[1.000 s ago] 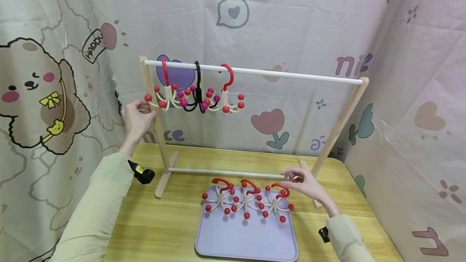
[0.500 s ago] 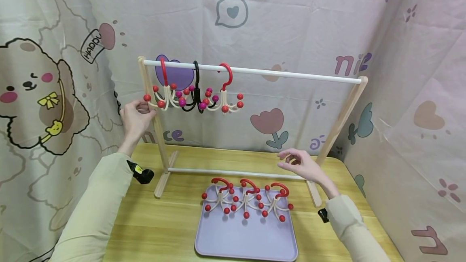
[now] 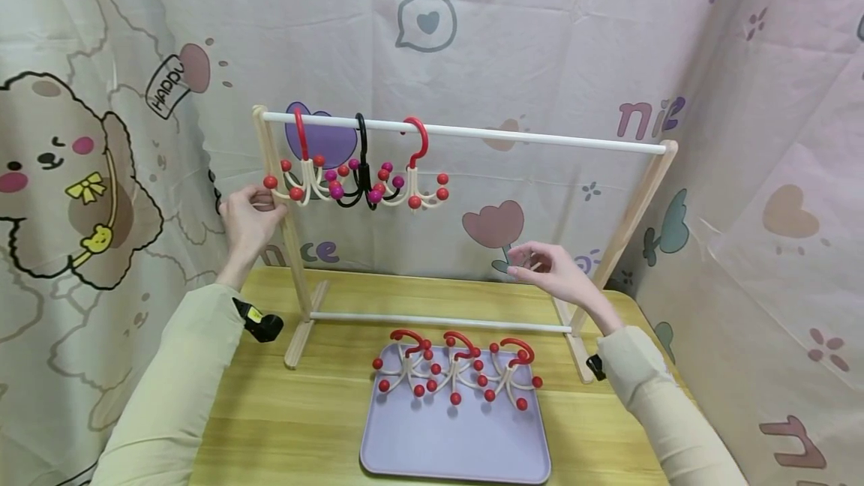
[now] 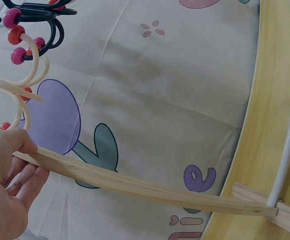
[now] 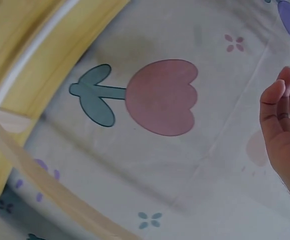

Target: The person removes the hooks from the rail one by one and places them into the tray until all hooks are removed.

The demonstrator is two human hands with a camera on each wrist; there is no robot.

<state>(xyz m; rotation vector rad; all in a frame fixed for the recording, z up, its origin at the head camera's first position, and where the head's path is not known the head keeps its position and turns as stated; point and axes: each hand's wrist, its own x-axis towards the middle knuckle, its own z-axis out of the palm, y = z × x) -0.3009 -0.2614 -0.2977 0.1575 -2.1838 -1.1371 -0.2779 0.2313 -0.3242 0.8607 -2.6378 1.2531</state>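
Wooden and pale, the rack's left post (image 3: 280,201) leans in the head view, and the left hand (image 3: 246,216) grips it high up, thumb and fingers curled round the wood just beside the leftmost hanging hook (image 3: 297,171). A white top rail (image 3: 513,134) runs left to right; three hooks hang bunched at its left end, the rightmost being the red-topped hook (image 3: 420,171). The right hand (image 3: 550,272) hovers in the air under the rail's middle, holding nothing, fingers loosely bent and apart. It lies right of and below the hung hooks, and above and behind the lilac tray (image 3: 455,441), where three more beaded hooks (image 3: 455,375) lie in a row along its far part. So the right hand is the nearer one to the tray's hooks, the left to those on the rail.

From the left wrist, the thumb and fingers (image 4: 15,172) wrap the wooden post (image 4: 135,185), with cream hook arms and red beads (image 4: 17,35) close above.

From the right wrist, the fingers (image 5: 282,115) stand nearly straight and close together, touching nothing, before the tulip-print cloth (image 5: 162,97).
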